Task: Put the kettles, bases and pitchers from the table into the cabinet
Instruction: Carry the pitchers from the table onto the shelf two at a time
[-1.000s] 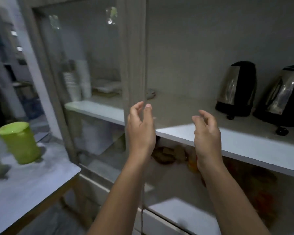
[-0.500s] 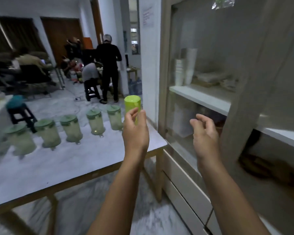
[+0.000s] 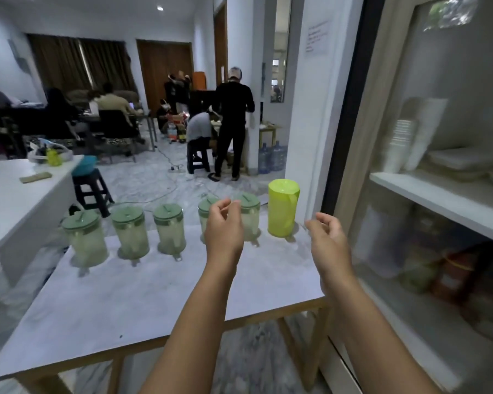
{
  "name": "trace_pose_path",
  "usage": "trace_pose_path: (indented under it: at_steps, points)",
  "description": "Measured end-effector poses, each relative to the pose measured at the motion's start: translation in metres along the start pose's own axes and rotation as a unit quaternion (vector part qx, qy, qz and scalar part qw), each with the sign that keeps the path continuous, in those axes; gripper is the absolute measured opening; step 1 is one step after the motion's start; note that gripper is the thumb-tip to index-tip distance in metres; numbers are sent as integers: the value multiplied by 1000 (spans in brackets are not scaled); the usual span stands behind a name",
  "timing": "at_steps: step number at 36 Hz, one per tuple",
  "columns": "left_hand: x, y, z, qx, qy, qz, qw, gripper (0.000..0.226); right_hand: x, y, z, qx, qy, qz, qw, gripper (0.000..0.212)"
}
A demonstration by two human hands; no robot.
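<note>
Several clear pitchers with green lids (image 3: 130, 231) stand in a row along the far edge of the white table (image 3: 143, 302). At the right end of the row stands a bright lime-green pitcher (image 3: 283, 211). My left hand (image 3: 224, 231) hovers empty, fingers loosely curled, in front of the two rightmost lidded pitchers and partly hides one. My right hand (image 3: 328, 240) is also empty with curled fingers, just right of the lime pitcher and near the cabinet (image 3: 439, 194). No kettles are in view.
The cabinet's glass door at the right shows stacked cups (image 3: 402, 146) and trays on a white shelf. A second white table (image 3: 15, 191) and a black stool (image 3: 90, 189) stand at the left. Several people (image 3: 232, 120) are in the room behind.
My view has swung left from the cabinet shelf with two black kettles to the table of pitchers. Both hands stayed empty and came forward over the table's far right corner.
</note>
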State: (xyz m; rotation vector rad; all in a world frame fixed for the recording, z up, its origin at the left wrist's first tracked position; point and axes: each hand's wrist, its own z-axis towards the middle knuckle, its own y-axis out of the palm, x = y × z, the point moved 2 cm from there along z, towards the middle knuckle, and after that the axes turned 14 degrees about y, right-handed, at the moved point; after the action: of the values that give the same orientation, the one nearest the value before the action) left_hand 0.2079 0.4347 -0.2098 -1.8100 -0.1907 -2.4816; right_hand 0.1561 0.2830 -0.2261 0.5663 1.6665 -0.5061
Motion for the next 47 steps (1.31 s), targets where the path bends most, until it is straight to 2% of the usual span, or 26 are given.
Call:
trace_pose_path:
  at_steps: [11,17,23,27,33,38,41,44,47]
  points:
    - [-86,31,89,-57,-86,44,994,27,21,50,98,45,51,-36,997,26]
    - [-135,66,131,-57,-127,64,988,29,32,64,170,58,70,-51,995,46]
    - [-183,106,178,-53,-154,106,981,37,37,78,253,55,80,-93,991,49]
    - [-216,135,208,-54,-166,144,974,54,41,87,312,51,101,-115,987,55]
    - [-259,168,241,-37,-223,201,953,64,48,94,375,51,110,-159,980,65]
    - [-287,183,255,-11,-283,220,933,79,61,104,412,30,161,-196,967,55]
    - [-296,187,262,-21,-298,236,925,82,67,110,427,29,181,-203,962,52]
    - [-306,189,269,-34,-295,251,922,77,71,115,437,25,193,-226,954,50]
    - [-314,192,274,-51,-288,262,920,65,72,115,445,15,194,-246,950,34]
